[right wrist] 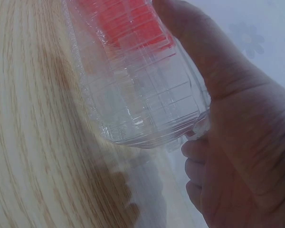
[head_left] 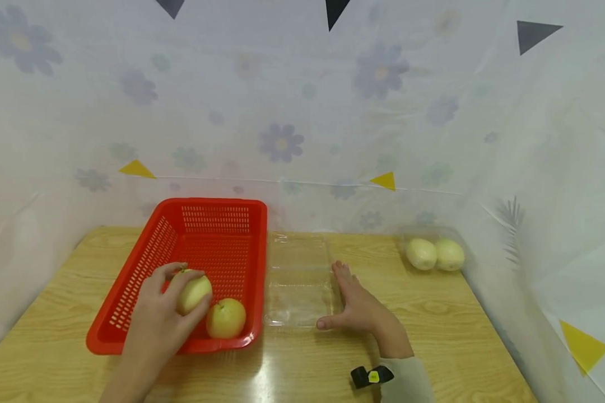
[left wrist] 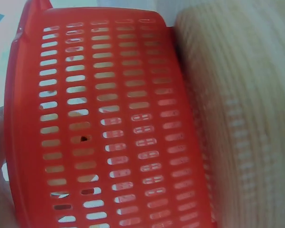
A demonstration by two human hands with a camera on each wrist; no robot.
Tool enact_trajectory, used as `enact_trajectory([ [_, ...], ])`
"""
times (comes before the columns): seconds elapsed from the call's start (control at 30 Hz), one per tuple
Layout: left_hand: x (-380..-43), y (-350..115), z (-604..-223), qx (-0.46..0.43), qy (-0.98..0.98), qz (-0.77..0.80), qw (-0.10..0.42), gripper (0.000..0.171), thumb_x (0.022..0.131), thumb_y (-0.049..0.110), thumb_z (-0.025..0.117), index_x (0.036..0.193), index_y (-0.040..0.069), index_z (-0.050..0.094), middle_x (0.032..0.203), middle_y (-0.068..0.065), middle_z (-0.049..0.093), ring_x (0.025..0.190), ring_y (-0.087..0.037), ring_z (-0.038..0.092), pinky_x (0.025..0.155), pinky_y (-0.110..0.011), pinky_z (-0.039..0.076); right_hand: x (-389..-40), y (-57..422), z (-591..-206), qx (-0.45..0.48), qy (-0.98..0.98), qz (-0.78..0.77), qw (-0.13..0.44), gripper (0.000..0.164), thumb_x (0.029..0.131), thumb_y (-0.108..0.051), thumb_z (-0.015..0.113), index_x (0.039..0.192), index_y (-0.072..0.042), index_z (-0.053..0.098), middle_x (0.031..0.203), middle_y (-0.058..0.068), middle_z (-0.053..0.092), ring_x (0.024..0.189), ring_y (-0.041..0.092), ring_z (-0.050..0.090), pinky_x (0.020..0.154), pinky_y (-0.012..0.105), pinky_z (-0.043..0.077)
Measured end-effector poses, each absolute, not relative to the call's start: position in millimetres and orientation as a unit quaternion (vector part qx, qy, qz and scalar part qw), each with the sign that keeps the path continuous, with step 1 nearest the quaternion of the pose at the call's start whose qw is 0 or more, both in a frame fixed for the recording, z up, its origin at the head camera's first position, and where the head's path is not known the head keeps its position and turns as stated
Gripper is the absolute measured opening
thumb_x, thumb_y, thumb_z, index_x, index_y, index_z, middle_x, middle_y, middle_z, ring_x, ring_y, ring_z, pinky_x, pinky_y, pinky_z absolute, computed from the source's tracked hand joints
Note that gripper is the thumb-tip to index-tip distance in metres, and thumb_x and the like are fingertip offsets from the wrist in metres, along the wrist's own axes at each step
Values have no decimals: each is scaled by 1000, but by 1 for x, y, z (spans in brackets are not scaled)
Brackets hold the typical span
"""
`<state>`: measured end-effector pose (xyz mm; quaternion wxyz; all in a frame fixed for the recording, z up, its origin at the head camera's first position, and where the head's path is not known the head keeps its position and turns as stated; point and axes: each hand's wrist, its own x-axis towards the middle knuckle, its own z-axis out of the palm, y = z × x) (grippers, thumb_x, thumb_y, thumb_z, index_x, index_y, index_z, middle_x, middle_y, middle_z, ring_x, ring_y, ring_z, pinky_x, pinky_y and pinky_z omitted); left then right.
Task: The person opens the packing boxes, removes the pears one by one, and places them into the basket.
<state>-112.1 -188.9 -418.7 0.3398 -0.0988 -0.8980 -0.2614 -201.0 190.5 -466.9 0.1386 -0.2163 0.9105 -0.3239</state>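
In the head view my left hand [head_left: 163, 313] holds a pale yellow apple [head_left: 195, 292] between thumb and curled fingers, inside the red plastic basket [head_left: 260, 263]. A second yellow apple [head_left: 226, 318] lies in the basket's near right corner. My right hand [head_left: 358, 305] rests against the right side of a clear plastic container [head_left: 297, 305], thumb at its near corner and fingers stretched along its edge. The right wrist view shows the same clear container [right wrist: 142, 104] beside my right hand [right wrist: 242, 118]. In the left wrist view the slotted basket wall [left wrist: 95, 118] hides the apples.
Another clear container at the back right of the wooden table [head_left: 413, 313] holds two pale yellow fruits [head_left: 436, 254]. A white flowered sheet [head_left: 312, 112] hangs behind the table and along its sides. A black strap device [head_left: 370, 376] sits on my right sleeve.
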Motion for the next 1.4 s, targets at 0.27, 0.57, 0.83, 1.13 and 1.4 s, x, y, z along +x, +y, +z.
enact_trajectory([
  [0.27,-109,-194,-424,-91,-907,-254,323,37,71,21,86,104,16,71,115,-14,59,101,-36,55,68,-50,48,-201,189,-464,-218,910,-322,143,137,68,-64,83,160,-16,-7,166,12,-10,153,32,-10,122,55,3],
  [0.57,-108,-195,-428,-72,-926,-243,281,32,73,23,86,101,18,71,113,-10,58,99,-35,55,69,-48,49,-202,189,-466,-218,909,-325,144,136,68,-62,83,160,-17,-6,167,12,-9,153,34,-9,121,56,3],
  [0.83,-108,-192,-423,-55,-939,-246,233,28,75,22,85,100,21,71,113,-8,58,99,-34,54,68,-46,50,-202,189,-465,-218,908,-328,140,136,68,-60,84,160,-13,-5,166,15,-7,153,35,-8,121,56,3],
  [1.13,-109,-192,-420,-31,-954,-239,178,21,76,21,83,93,21,71,105,-8,57,96,-31,54,74,-47,48,-200,189,-464,-218,910,-322,141,137,68,-62,83,159,-12,-6,166,15,-8,153,34,-8,122,55,2],
  [1.4,-109,-193,-416,-27,-964,-232,125,12,80,21,79,89,23,71,103,-7,58,92,-29,54,73,-45,47,-201,190,-465,-218,909,-326,144,137,68,-61,83,159,-13,-7,166,14,-9,153,34,-9,122,56,2],
])
